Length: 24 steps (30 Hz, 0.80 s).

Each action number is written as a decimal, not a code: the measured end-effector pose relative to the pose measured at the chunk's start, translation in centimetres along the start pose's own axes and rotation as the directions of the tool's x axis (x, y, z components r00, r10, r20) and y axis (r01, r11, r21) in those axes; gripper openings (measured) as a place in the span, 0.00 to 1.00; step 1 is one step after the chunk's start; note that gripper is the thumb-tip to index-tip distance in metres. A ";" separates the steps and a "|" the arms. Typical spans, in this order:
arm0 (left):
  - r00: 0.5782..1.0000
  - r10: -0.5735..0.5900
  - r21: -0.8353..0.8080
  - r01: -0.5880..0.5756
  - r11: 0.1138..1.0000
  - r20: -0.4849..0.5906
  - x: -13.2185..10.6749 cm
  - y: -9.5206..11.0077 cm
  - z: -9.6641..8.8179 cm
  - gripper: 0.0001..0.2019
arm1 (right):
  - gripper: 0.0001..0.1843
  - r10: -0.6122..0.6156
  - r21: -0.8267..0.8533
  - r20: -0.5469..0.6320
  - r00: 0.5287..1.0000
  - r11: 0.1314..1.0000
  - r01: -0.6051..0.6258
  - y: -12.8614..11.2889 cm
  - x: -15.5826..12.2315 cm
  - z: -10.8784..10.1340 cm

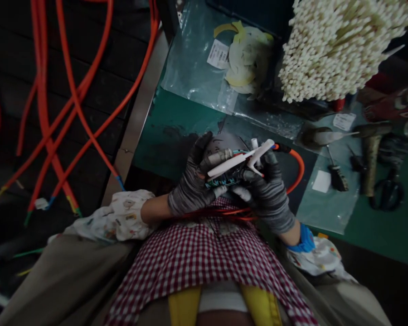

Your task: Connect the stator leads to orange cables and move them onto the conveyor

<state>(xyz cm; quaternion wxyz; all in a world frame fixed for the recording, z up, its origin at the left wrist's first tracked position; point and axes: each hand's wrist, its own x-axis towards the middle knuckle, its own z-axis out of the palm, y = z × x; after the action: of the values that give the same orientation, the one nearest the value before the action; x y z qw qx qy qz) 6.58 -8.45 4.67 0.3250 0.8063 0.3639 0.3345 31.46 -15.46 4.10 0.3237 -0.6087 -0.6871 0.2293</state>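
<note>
In the head view, my left hand (193,183), in a grey striped glove, is closed around one side of a small dark assembly with a green circuit board (221,183). My right hand (270,194), gloved alike, grips the other side. White sleeves (233,164) stick out over the board between my hands. An orange cable (297,165) loops out by my right fingers, and thin red-orange wires (234,213) lie below, against the checked apron (204,253). A grey rounded thing (226,142) shows just behind the board. My fingers partly hide the assembly.
Thick orange cables (71,99) hang at the left, past the metal table edge (139,122). On the green table lie a roll of pale tape (248,59), a bundle of white tubes (336,50), a hammer (372,154), scissors (389,192) and a brush (338,177).
</note>
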 end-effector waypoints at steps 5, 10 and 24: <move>0.998 0.048 -0.025 -0.049 0.998 -0.027 1.4 0.4 0.3 0.44 | 0.18 -0.110 0.092 0.016 0.994 0.990 0.108 2.0 0.6 -1.9; 0.994 0.019 0.035 -0.022 0.999 0.103 1.7 0.7 -0.2 0.43 | 0.13 -0.194 0.172 -0.004 0.981 0.966 0.192 2.2 1.7 -1.8; 0.999 0.029 -0.007 -0.029 1.000 0.041 2.3 0.0 -1.2 0.38 | 0.14 -0.235 -0.071 0.114 0.965 0.967 0.243 0.8 4.1 -2.4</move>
<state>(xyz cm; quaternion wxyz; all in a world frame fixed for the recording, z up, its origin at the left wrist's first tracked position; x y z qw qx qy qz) 6.86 -6.25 6.04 0.3302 0.8172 0.3442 0.3235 33.54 -11.53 5.92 0.2867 -0.5217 -0.7805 0.1910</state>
